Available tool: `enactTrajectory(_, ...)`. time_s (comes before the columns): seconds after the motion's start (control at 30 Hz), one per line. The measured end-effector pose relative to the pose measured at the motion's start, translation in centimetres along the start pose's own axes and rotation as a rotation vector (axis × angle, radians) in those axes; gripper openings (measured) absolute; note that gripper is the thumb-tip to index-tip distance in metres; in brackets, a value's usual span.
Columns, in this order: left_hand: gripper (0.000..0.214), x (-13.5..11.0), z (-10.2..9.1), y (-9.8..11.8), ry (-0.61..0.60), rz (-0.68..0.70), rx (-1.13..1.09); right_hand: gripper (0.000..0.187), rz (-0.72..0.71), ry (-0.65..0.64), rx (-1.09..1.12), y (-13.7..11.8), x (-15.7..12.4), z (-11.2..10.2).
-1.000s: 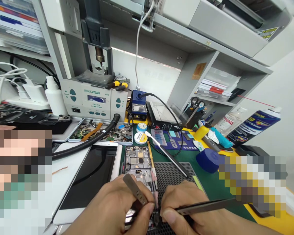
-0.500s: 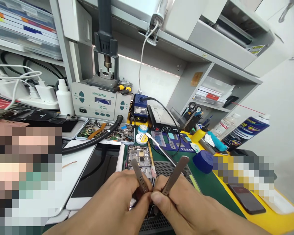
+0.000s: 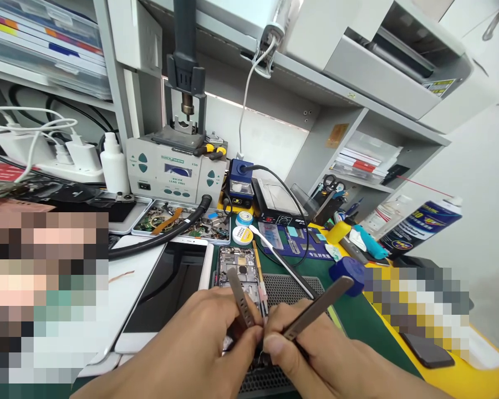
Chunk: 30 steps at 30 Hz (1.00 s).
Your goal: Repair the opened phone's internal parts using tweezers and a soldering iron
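My left hand [image 3: 220, 327] is closed on a pair of metal tweezers [image 3: 239, 293], whose slotted tail end sticks up. In my right hand [image 3: 303, 343], a second pair of tweezers [image 3: 322, 306] is pinched and slants up to the right. Both hands are close together, thumbs nearly touching, over a dark part [image 3: 255, 363] that my fingers mostly cover, so the tweezer tips cannot be made out. Just behind my hands lies an opened phone [image 3: 237, 260] with its inner parts bare. A yellow-handled brush [image 3: 258, 266] rests along its right side.
A perforated dark mat [image 3: 286, 277] lies under the work. To the left are a white phone [image 3: 170, 288] and a tray of circuit boards [image 3: 162, 213]. Behind stand a hot-air station [image 3: 174, 177] and a soldering iron base [image 3: 240, 185]. A blue round object [image 3: 346, 276] sits right.
The right tweezers have tilted lower and further to the right, and my right hand has shifted slightly right. My left hand has hardly moved. The whole view has shifted a little.
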<state>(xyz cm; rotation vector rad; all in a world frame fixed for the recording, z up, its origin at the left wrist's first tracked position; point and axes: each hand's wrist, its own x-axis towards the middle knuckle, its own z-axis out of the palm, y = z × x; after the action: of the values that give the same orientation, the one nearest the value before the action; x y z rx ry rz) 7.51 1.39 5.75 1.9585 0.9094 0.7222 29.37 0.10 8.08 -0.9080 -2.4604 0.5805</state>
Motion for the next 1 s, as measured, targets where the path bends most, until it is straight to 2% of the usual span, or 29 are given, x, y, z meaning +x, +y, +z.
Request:
enactTrajectory(0.07, 0.027, -0.1, 0.2, -0.2, 0.020, 0.013, 0.002, 0.022, 0.011, 0.003, 0.010, 0.0, 0.0, -0.1)
enactTrajectory(0.13, 0.023, -0.3, 0.4, -0.3, 0.057, -0.041, 0.013, 0.020, 0.007, 0.018, 0.023, 0.2, -0.2, 0.1)
enactTrajectory(0.23, 0.022, -0.5, 0.6, -0.2, 0.094, -0.092, 0.015, 0.016, -0.034, 0.099, 0.068, 0.8, -0.5, 0.6)
enactTrajectory(0.4, 0.021, -0.5, 1.0, 0.0, 0.160, -0.002, 0.043, 0.023, -0.094, 0.140, 0.133, 1.5, -1.1, 1.1)
enactTrajectory(0.53, 0.020, -0.7, 1.1, -0.3, 0.158, 0.021, 0.042, 0.028, -0.113, 0.137, 0.082, 1.5, -1.1, 1.2)
enactTrajectory(0.73, 0.021, -0.6, 1.0, -0.3, 0.135, -0.020, 0.057, 0.015, -0.138, 0.183, 0.027, 1.5, -0.8, 1.3)
enactTrajectory(0.87, 0.019, -0.2, 0.7, -0.3, 0.031, -0.013, 0.007, 0.013, -0.144, 0.199, 0.057, 1.7, -0.8, 1.5)
enactTrajectory(1.0, 0.021, 0.0, 0.4, -0.3, 0.006, -0.044, -0.011, 0.013, -0.102, 0.166, 0.064, 1.8, -0.9, 1.5)
